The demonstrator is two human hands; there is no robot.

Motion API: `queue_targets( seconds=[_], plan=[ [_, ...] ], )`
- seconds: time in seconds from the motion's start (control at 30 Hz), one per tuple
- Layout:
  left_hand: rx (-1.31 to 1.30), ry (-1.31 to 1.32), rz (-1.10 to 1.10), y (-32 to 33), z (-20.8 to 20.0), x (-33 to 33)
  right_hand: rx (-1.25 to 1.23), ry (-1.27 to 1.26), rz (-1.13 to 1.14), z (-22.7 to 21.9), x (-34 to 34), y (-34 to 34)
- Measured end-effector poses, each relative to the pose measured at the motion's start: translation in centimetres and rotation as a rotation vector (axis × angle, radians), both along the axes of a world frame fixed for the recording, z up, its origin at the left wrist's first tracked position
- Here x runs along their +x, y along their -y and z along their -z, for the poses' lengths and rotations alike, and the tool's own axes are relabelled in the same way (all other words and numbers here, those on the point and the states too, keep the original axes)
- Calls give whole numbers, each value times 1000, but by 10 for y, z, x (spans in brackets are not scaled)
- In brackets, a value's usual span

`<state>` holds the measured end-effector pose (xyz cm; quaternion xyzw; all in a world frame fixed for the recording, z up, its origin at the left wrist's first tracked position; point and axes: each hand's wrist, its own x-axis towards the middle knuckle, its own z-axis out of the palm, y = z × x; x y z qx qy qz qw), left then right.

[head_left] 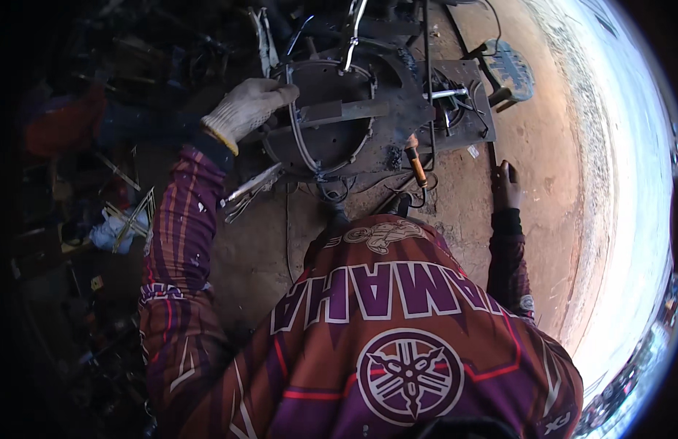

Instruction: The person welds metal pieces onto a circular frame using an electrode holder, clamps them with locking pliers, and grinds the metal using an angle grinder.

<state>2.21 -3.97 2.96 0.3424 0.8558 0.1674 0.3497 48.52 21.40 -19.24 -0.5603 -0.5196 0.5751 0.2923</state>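
Observation:
My left hand [247, 110], in a pale knitted work glove, has its fingers closed on the near-left side of a thin metal hoop [302, 143]. The hoop stands tilted over a dark round metal frame on a steel work plate [401, 124]. A flat metal bar [346, 111] lies across the round opening. Locking pliers [352, 36] grip the far rim, and another pair of pliers [252, 184] sits at the near left below my glove. My right hand [508, 189], bare and in shadow, hangs off to the right with curled fingers; what they hold, if anything, is hidden.
An orange-handled electrode holder [416, 161] with a cable rests at the plate's near edge. A T-handled clamp [447, 95] sits on the plate's right. Beyond it stands a worn blue object [508, 69]. Cluttered scrap and a pale cloth [115, 228] lie left.

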Motion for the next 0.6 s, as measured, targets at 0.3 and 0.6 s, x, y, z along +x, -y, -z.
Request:
queue_targets(
  seconds=[0.3,0.6],
  plan=[
    [61,150,-49,3,-13,11,-145,-82,-6,-16,-14,45],
    [515,406,-149,129,-6,-1,-17,-44,-149,-49,-44,99]
  ],
)
